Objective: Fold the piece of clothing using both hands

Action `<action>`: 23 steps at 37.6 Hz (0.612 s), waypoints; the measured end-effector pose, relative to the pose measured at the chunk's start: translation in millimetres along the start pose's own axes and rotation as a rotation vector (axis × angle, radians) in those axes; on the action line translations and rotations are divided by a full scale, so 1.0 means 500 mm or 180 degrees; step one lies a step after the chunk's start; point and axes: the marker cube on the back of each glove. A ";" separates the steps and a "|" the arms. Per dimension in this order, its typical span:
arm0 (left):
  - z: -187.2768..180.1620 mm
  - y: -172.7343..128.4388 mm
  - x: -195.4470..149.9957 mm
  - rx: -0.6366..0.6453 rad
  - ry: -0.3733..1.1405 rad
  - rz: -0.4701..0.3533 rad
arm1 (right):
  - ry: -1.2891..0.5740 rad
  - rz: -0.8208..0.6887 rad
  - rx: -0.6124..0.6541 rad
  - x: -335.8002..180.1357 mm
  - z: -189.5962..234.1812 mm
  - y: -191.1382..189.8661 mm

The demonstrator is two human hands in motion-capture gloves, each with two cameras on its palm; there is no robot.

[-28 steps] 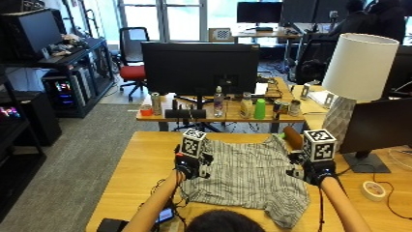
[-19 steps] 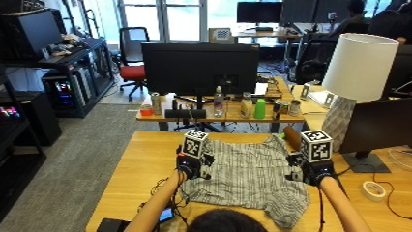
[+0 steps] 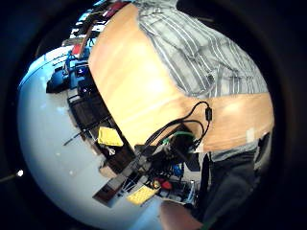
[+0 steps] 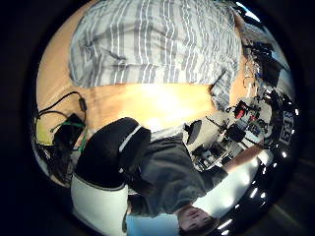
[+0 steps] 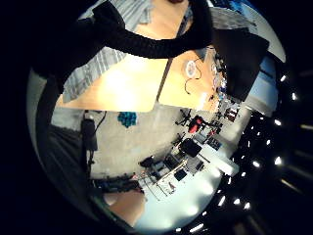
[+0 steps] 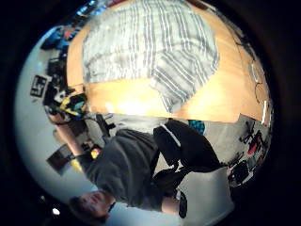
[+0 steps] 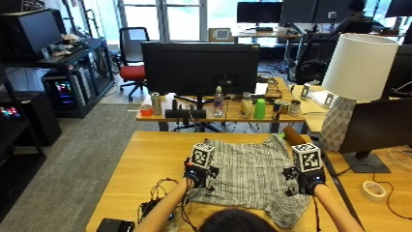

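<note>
— What do we see?
— We see a wooden table (image 7: pixel 141 159) with the striped shirt (image 7: pixel 248 169) spread flat on it.
— And our hands?
— Left hand (image 7: pixel 195 175) and right hand (image 7: pixel 302 181) sit over its side edges; we cannot tell about the fingers.

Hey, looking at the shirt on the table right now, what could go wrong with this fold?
The striped shirt lies rumpled, one corner reaching the near table edge, so it may fold crooked or slide off. Loose black cables beside the left hand might snag. The right hand sits at the opposite edge.
</note>
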 end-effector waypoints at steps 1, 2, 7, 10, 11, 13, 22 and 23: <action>0.010 -0.021 0.007 0.0118 -0.0009 0.0193 | -0.0015 -0.0014 -0.0053 -0.002 0.015 -0.010; 0.019 -0.037 0.013 0.0207 -0.0021 0.0323 | -0.0033 -0.0027 -0.0109 -0.004 0.030 -0.019; 0.063 0.038 0.036 -0.0136 -0.0029 0.0092 | -0.0114 -0.0016 -0.0371 -0.014 0.102 -0.063; 0.085 0.055 0.042 -0.0260 -0.0031 -0.0061 | -0.0134 0.0304 -0.0727 -0.014 0.144 -0.075; 0.092 0.052 0.043 -0.0281 -0.0033 -0.0056 | -0.0146 0.0360 -0.0806 -0.013 0.159 -0.083; 0.105 0.044 0.046 -0.0327 -0.0037 -0.0012 | -0.0187 0.0232 -0.0773 -0.013 0.188 -0.110; 0.134 0.010 0.027 -0.0467 -0.0095 -0.0213 | -0.0156 -0.0044 -0.0735 -0.028 0.268 -0.164; 0.135 0.006 0.025 -0.0464 -0.0052 -0.0213 | -0.0130 -0.0028 -0.0747 -0.026 0.277 -0.171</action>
